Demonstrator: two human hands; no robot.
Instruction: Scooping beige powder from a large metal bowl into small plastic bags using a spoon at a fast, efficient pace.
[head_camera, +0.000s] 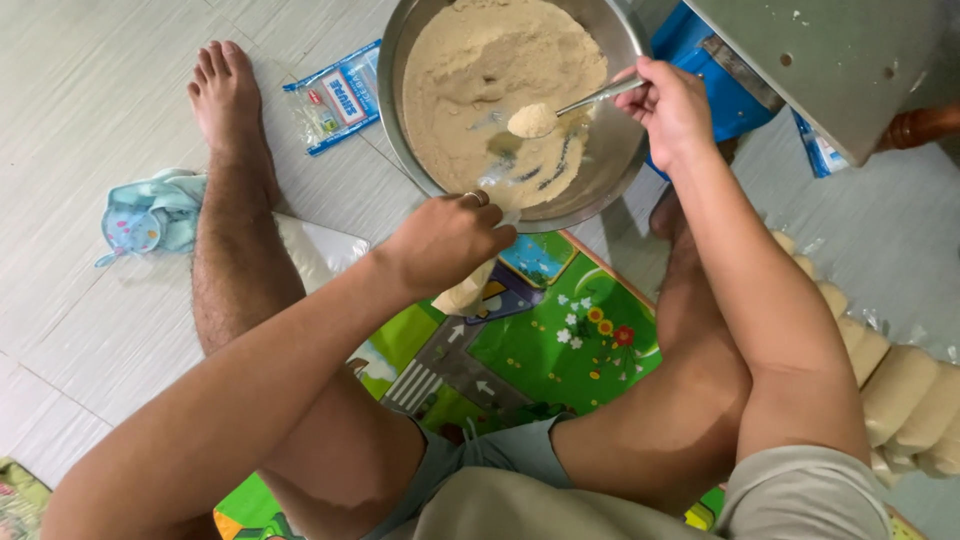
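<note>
While the left hand (445, 240) grips a small clear bag (466, 292) at frame centre, the right hand (672, 105) pinches a heaped spoon (560, 110), handle running upper-right, above the bag over the steel bowl (620, 170).

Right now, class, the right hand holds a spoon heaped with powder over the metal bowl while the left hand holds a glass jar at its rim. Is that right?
Not quite. In the head view the left hand holds a small clear plastic bag, not a jar. The right hand, spoon and metal bowl are as stated.
</note>
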